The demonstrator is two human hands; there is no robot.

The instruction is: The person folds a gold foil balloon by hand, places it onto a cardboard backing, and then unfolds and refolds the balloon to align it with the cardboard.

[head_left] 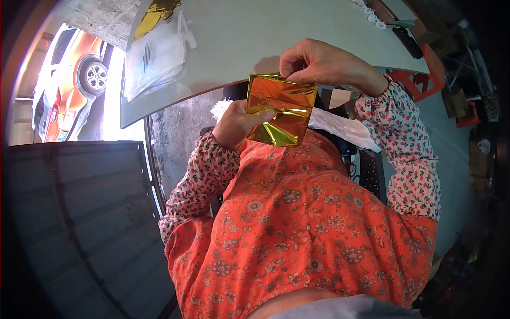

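Observation:
A flat, square, shiny gold foil bag point(281, 109) is held up in front of my body, near the table's front edge. My left hand point(238, 122) grips its left side, with the thumb lying across the front face and the other fingers hidden behind. At the top edge of the bag, my right hand point(321, 64) is closed in a pinch, its fingertips bent down onto the rim toward the right corner. The foil is creased and reflects light, brightest along its lower part. Both forearms wear flowered sleeves.
The pale table point(249, 32) spreads out ahead. A stack of clear plastic bags point(154, 64) and some gold foil point(154, 20) lie on its left. A black object point(407, 42) is at the right edge, near a red crate point(425, 80). White plastic point(345, 127) hangs below the table.

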